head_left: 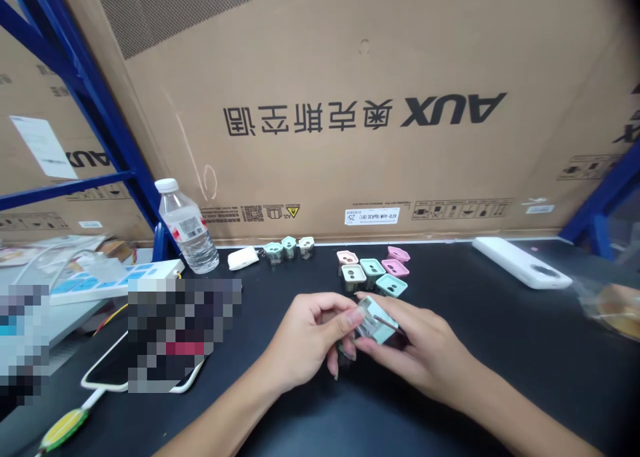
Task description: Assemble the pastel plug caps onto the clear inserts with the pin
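Observation:
My left hand (305, 340) and my right hand (415, 350) meet above the black tabletop (500, 350), both holding a small mint-green socket housing (379, 322). A thin dark rod (385, 323) lies against its face, and my right fingers partly cover it. Under my left fingers a dark part shows, too hidden to name. Beyond my hands stand several mint-green and pink square socket pieces (373, 271), and a short row of mint-green socket units (289, 248) sits further left.
A water bottle (186, 227), a white power strip (115, 282) and a small white case (243, 258) stand at the back left. A long white device (520, 263) lies to the right. A large AUX cardboard box (350, 123) and blue shelving (95, 103) rise behind the table.

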Demonstrator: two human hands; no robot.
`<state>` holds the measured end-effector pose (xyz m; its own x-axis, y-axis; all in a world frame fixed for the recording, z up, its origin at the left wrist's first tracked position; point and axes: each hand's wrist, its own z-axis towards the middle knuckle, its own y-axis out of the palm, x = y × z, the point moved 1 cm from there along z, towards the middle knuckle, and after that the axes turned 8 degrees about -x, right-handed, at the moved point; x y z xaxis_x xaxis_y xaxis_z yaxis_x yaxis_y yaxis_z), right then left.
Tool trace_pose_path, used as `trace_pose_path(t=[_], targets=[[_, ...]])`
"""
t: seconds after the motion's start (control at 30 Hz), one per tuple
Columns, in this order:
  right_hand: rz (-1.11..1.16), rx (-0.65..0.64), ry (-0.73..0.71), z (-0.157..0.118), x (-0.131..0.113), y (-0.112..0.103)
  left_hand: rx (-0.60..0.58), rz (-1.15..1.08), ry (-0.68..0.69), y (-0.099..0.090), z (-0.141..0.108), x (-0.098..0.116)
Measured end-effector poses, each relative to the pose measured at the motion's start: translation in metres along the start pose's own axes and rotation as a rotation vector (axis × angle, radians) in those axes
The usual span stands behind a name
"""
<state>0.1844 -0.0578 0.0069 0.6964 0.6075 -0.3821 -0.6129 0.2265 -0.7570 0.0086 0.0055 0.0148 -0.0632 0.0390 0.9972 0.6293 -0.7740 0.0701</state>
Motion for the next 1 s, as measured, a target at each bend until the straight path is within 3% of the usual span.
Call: trace_pose_path(t=[0.17, 0.27, 0.4, 0.53, 0.73, 0.87, 1.0], targets=[[-0.136, 0.094, 0.014, -0.001, 0.009, -0.003, 0.030, 0.140, -0.033, -0.010, -0.002, 0.009], [-0.113, 0.015, 0.091, -0.001, 0.013, -0.007, 0.061, 0.294, -0.043, -0.020, -0.004, 0.013], [0.124, -0.144, 0.315, 0.002, 0.014, -0.011, 0.034, 0.519, -0.111, -0.028, -0.007, 0.015], [0.424, -0.255, 0.504, 0.008, 0.010, -0.010, 0.018, 0.635, -0.129, -0.025, -0.010, 0.014], [0.789, -0.327, 0.728, 0.009, 0.001, 0.003, 0.082, 0.784, -0.152, -0.014, -0.010, 0.009], [0.866, -0.328, 0.754, 0.010, -0.005, 0.009, 0.180, 0.798, -0.184, -0.009, -0.009, 0.005], [0.939, -0.322, 0.780, 0.010, -0.008, 0.012, 0.193, 0.804, -0.180, -0.005, -0.008, 0.003]])
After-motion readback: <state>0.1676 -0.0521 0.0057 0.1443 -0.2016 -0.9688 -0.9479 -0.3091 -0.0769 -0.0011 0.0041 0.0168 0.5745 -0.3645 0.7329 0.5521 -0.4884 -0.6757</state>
